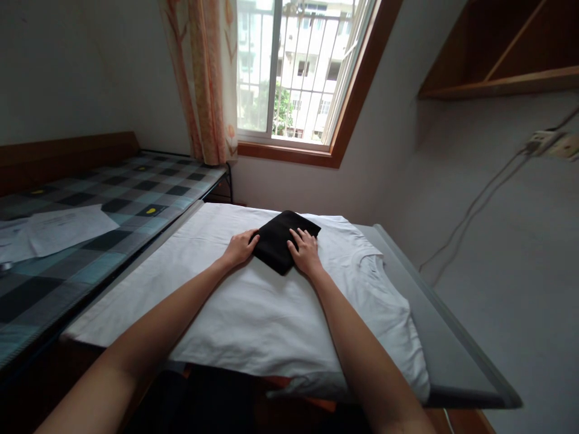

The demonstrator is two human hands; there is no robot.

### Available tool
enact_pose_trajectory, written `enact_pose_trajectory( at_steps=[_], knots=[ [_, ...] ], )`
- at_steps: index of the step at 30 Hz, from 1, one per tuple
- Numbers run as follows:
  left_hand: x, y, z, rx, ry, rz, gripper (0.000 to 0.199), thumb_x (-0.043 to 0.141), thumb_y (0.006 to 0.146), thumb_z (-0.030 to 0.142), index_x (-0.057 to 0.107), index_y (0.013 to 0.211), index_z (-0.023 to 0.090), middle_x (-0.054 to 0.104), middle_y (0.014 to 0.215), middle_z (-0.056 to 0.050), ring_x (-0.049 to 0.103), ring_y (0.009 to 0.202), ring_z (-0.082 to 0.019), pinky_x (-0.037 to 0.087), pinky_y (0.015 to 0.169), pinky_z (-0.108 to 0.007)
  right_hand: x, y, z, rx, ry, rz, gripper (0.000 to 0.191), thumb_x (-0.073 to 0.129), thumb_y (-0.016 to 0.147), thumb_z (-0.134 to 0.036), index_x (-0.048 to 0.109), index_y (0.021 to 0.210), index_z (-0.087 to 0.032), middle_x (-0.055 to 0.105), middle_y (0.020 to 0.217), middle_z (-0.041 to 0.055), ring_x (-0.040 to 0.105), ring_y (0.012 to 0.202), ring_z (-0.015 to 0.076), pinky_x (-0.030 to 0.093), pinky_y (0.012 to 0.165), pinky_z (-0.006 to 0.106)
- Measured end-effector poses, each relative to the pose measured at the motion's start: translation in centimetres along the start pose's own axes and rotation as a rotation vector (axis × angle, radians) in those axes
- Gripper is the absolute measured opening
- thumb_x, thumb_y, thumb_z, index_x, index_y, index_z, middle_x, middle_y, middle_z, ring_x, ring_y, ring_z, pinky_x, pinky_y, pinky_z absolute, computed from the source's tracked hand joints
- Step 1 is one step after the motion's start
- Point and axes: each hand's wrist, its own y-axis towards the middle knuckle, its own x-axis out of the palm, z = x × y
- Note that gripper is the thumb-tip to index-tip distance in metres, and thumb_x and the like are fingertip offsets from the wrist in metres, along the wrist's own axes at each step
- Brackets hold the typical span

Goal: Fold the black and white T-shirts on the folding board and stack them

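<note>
A flat black piece (279, 244) that looks like folded cloth lies at a slant on a white T-shirt (271, 307). My left hand (240, 247) is at its left corner, with the thumb along the edge and the fingers closed about that corner. Spread out flat, the fingers of my right hand (305, 250) rest on top of the black piece near its right side. The T-shirt is laid out over a grey table (452, 337), its neckline to the right and its near hem hanging past the table's front edge.
On the left stands a bed with a checked mattress (181, 181), bearing papers (67, 229). Beyond the table are a curtain (208, 90) and a barred window (303, 78). A wooden shelf (502, 81) and a socket with cables (540, 143) are on the right wall.
</note>
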Motion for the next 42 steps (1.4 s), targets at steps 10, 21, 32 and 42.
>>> enact_pose_trajectory(
  at_steps=[10,21,32,42],
  knots=[
    [-0.25,-0.16,0.24,-0.006,-0.017,-0.006,0.038,0.041,0.096,0.035,0.06,0.126,0.023,0.064,0.127,-0.006,0.059,0.118,-0.024,0.045,0.102,-0.039,0.24,-0.09,0.32,0.024,0.035,-0.037,0.048,0.042,0.094,-0.041,0.051,0.138,-0.024,0.049,0.143,0.0099,0.036,0.136,0.0274,0.026,0.11,0.051],
    [-0.36,-0.24,0.35,-0.004,0.016,-0.022,0.039,0.041,0.096,0.035,0.059,0.127,0.021,0.064,0.128,-0.007,0.059,0.119,-0.024,0.044,0.102,-0.038,0.0,-0.1,0.06,0.041,0.038,-0.052,0.048,0.043,0.094,-0.041,0.052,0.138,-0.023,0.049,0.143,0.0098,0.036,0.137,0.0267,0.024,0.112,0.049],
    [-0.38,-0.26,0.5,-0.009,0.044,-0.046,0.041,0.039,0.097,0.034,0.057,0.129,0.017,0.063,0.129,-0.009,0.058,0.12,-0.024,0.043,0.103,-0.036,-0.03,-0.09,0.05,0.057,0.064,-0.062,0.048,0.045,0.093,-0.04,0.052,0.137,-0.023,0.049,0.144,0.0095,0.035,0.137,0.0267,0.022,0.113,0.048],
    [-0.45,-0.27,0.55,-0.017,0.049,-0.059,0.04,0.039,0.097,0.034,0.057,0.129,0.019,0.062,0.13,-0.007,0.057,0.12,-0.023,0.042,0.103,-0.036,-0.32,-0.07,-0.18,0.067,0.064,-0.079,0.048,0.045,0.094,-0.039,0.052,0.138,-0.023,0.047,0.145,0.0097,0.034,0.138,0.0266,0.021,0.114,0.047]
  ],
)
